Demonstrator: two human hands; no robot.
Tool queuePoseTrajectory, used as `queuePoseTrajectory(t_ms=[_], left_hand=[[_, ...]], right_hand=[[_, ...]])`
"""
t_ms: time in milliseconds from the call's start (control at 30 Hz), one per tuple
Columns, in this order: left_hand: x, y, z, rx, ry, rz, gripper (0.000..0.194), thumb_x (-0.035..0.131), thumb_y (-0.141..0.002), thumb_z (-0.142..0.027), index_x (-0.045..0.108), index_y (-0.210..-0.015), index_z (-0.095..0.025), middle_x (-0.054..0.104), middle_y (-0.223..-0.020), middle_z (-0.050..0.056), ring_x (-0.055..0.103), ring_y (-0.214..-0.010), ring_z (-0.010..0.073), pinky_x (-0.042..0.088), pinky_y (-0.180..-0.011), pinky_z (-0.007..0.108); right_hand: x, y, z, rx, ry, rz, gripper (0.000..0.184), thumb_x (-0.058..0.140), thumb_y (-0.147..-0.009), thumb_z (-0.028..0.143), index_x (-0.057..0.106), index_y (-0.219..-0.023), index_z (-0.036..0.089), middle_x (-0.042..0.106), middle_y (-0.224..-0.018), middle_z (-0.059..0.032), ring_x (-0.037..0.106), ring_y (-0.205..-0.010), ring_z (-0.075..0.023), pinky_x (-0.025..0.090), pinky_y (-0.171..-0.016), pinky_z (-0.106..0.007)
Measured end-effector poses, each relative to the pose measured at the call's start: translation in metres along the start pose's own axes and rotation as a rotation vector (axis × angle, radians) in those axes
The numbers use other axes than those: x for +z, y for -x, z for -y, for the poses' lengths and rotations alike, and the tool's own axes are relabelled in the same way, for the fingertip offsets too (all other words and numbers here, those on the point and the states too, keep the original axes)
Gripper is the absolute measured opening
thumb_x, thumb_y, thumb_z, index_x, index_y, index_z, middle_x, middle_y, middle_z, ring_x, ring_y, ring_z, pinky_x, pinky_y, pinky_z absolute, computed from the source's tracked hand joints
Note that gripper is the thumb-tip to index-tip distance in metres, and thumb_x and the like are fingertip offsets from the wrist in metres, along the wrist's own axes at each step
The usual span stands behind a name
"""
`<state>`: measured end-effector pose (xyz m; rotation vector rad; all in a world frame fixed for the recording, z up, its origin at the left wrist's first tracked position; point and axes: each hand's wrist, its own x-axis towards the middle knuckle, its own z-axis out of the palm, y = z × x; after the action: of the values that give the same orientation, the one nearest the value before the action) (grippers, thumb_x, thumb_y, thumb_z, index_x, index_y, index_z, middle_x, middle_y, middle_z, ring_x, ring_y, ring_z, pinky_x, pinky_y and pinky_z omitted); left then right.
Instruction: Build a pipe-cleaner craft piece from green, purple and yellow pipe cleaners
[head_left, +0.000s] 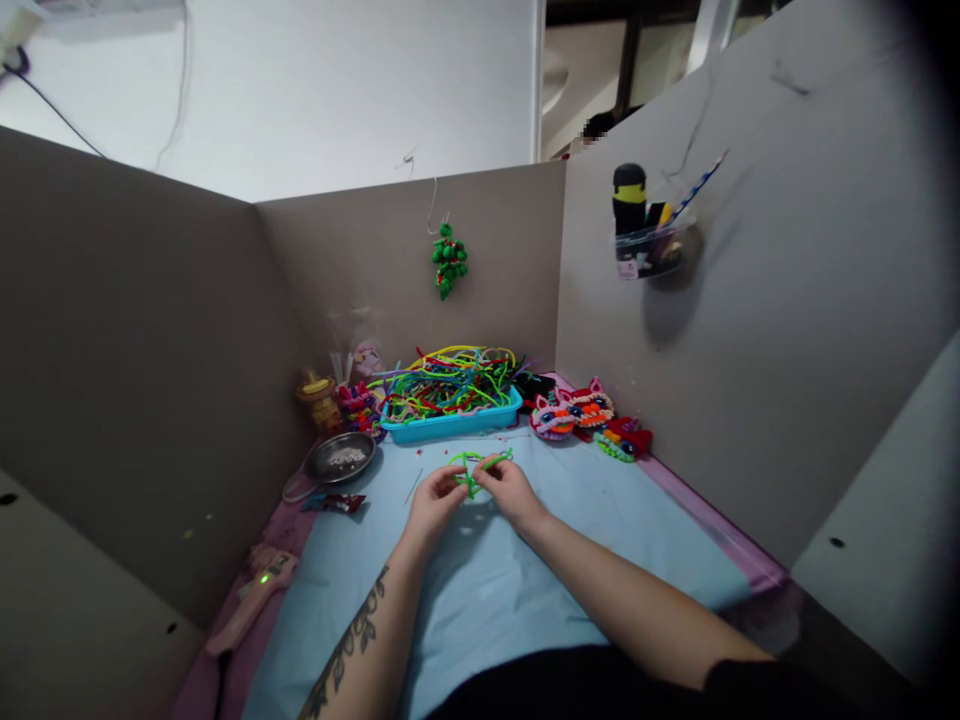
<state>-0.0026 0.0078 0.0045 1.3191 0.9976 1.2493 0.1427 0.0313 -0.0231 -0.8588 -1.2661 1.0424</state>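
Both hands meet over the middle of the light blue cloth [570, 580]. Between them is a bright green pipe cleaner [470, 483], bent into loops and crossing strands. My left hand [439, 497] pinches its left side with thumb and fingers. From the right, my right hand [510, 485] grips another stretch of the same green piece, with a strand sticking out past the fingertips. The fingers partly hide how the strands join. A thin stick-like tool [414, 486] lies on the cloth just left of my left hand.
Beyond my hands stands a blue tray [450, 426] heaped with colourful pipe cleaners. Finished fuzzy faces [555, 415] lie at right. A metal dish [341, 458], a wrapped packet [336, 502] and a pink glue gun [255, 600] are at left. Grey partitions [495, 260] enclose the table.
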Motion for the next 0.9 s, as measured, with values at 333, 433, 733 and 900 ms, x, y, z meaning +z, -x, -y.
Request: queuePoseTrajectory(t_ms=[333,433,733,900], left_hand=[[0.001,0.0,0.003,0.141,-0.269,-0.109,0.034,0.07,-0.06,-0.022,0.069,-0.093,-0.015,0.064,-0.072,0.004,0.05,-0.061,0.0127,0.04,-0.058,0.024],[0.002,0.001,0.0,0.138,-0.273,-0.131,0.033,0.069,-0.06,-0.024,0.07,-0.092,-0.016,0.065,-0.072,0.003,0.05,-0.06,0.0131,0.04,-0.058,0.024],[-0.003,0.002,-0.002,0.131,-0.421,-0.159,0.036,0.065,-0.066,-0.03,0.071,-0.098,-0.015,0.051,-0.051,-0.002,0.043,-0.05,0.011,0.035,-0.051,0.023],[-0.006,-0.001,0.002,0.051,-0.285,-0.145,0.04,0.069,-0.063,-0.031,0.069,-0.099,-0.014,0.061,-0.061,0.001,0.047,-0.054,0.011,0.037,-0.053,0.022]], right_hand=[[0.004,0.003,0.009,0.037,-0.037,-0.009,0.022,0.066,-0.067,0.037,0.059,-0.069,0.016,0.056,-0.061,0.002,0.051,-0.061,-0.0132,0.039,-0.061,-0.026],[0.005,0.004,0.01,0.052,-0.061,-0.007,0.024,0.066,-0.067,0.039,0.058,-0.07,0.017,0.055,-0.062,0.0023,0.051,-0.062,-0.0135,0.039,-0.061,-0.026],[0.002,0.0,0.006,0.079,-0.075,-0.074,0.03,0.059,-0.072,0.04,0.052,-0.092,0.018,0.049,-0.065,0.0039,0.047,-0.056,-0.0112,0.038,-0.054,-0.023],[-0.011,0.0,0.011,-0.214,0.278,-0.187,0.036,0.055,-0.076,0.023,0.049,-0.112,0.022,0.051,-0.082,-0.0002,0.05,-0.068,-0.0131,0.042,-0.065,-0.026]])
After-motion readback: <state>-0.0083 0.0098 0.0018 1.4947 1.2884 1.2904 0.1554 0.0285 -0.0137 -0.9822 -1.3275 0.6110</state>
